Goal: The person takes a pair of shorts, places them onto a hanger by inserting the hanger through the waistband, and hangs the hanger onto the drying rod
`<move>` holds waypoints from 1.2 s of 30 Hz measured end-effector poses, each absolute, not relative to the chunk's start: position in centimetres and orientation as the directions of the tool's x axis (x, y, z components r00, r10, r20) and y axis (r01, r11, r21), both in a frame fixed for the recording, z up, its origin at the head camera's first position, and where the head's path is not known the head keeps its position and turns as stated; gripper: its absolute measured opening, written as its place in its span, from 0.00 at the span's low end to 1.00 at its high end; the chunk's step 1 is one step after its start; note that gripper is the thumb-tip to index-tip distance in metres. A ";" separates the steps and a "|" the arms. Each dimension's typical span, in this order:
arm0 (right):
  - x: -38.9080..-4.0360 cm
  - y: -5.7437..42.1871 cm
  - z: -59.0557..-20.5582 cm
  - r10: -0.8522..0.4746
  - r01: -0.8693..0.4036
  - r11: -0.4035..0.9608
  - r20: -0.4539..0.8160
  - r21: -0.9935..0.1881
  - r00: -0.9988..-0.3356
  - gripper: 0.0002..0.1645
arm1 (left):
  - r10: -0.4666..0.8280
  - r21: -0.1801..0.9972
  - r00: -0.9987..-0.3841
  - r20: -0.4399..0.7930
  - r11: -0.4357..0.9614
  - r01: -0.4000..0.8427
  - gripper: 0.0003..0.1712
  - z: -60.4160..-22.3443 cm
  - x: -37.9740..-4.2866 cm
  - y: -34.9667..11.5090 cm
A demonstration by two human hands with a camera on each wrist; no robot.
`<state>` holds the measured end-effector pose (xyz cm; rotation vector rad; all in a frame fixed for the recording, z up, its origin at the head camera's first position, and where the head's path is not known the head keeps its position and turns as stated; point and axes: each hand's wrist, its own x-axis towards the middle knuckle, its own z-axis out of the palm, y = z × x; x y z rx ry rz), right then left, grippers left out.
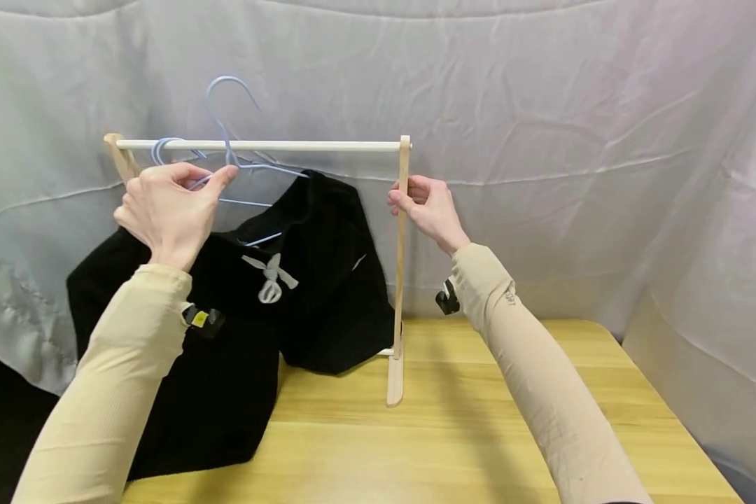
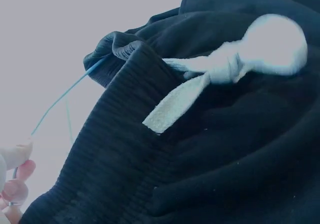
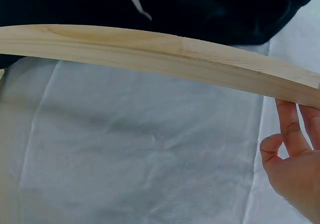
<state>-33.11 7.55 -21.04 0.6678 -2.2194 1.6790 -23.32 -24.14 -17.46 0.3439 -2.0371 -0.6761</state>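
Observation:
My left hand (image 1: 170,206) pinches a light blue wire hanger (image 1: 227,133) near the base of its hook, which rises above the white rod. From the hanger hang black drawstring shorts (image 1: 327,301), the wire passing inside their ribbed waistband (image 2: 107,129). A white drawstring (image 2: 225,62) is knotted at the front. With thumb and fingers, my right hand (image 1: 431,210) grips the wooden upright (image 1: 400,280) at the right end of a small clothes rack. In the right wrist view, the fingers (image 3: 290,129) lie against the wood.
Another blue hanger (image 1: 162,148) hooks over the rack's white rod (image 1: 321,146), left of the held one. The rack stands on a yellow wooden table (image 1: 510,420), whose right edge slants toward me. A grey cloth (image 1: 542,105) hangs behind.

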 end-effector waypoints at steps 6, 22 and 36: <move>-33.1 7.8 -21.2 -0.202 -0.532 0.220 0.496 -0.817 -0.845 0.13 | -0.474 0.619 -0.605 0.640 0.784 0.041 0.33 -17.9 -25.1 -23.3; -33.0 7.6 -21.2 -0.206 -0.535 0.225 0.497 -0.814 -0.843 0.15 | -0.414 0.669 -0.736 0.536 0.740 0.071 0.33 -19.3 -26.8 -21.1; -33.3 7.5 -21.3 -0.201 -0.539 0.218 0.503 -0.814 -0.840 0.13 | -0.388 0.687 -0.762 0.519 0.719 0.102 0.33 -20.7 -27.4 -19.8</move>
